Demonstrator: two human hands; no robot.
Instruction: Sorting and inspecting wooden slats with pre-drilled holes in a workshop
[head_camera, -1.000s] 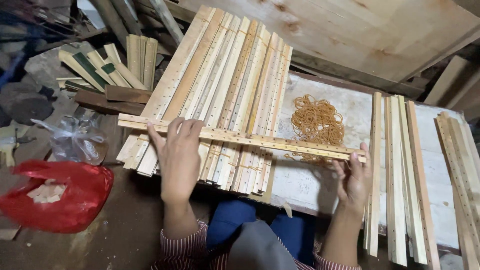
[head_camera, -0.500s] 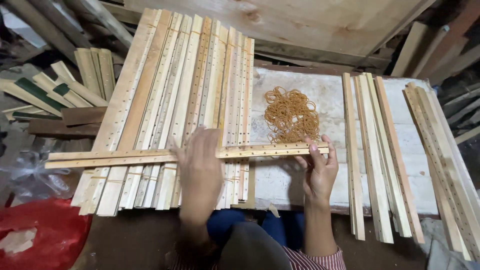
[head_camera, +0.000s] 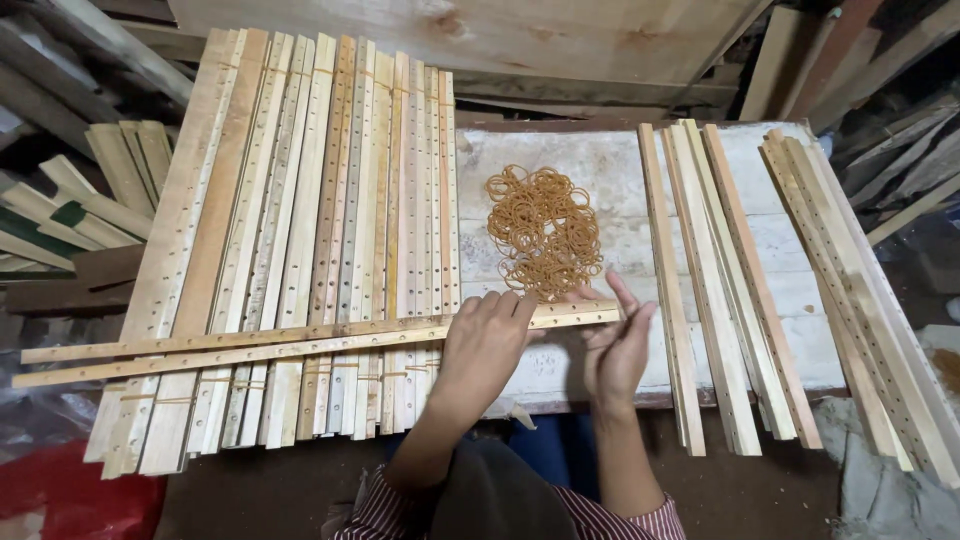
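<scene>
We're looking straight down at the bench (head_camera: 800, 330), and both hands are on a pair of long drilled slats (head_camera: 300, 345) lying crosswise over the big stack. The left hand (head_camera: 485, 345) presses palm-down on the pair, fingers curled over the top edge, so it's closed onto the slats and pinning them flat against the bench. The right hand (head_camera: 615, 345) sits at the pair's right end, fingers half spread and loosely around the tips; we judge it is squaring the two ends together. Two slats in that pair, as far as we can count, one edge against the other, their far ends jutting out past the bench on the left.

Underneath them lies the stack of drilled slats (head_camera: 330, 200), running away from us, side by side and touching; we count roughly a dozen on top, though thin bands across them suggest bundles, so the true number is hidden. Just beyond the hands sits one heap of rubber bands (head_camera: 545, 225), too tangled to count, within easy reach. To the right, a group of about five plain slats (head_camera: 715, 280), then a further group of drilled ones (head_camera: 860, 300) at the bench edge, perhaps three or four
</scene>
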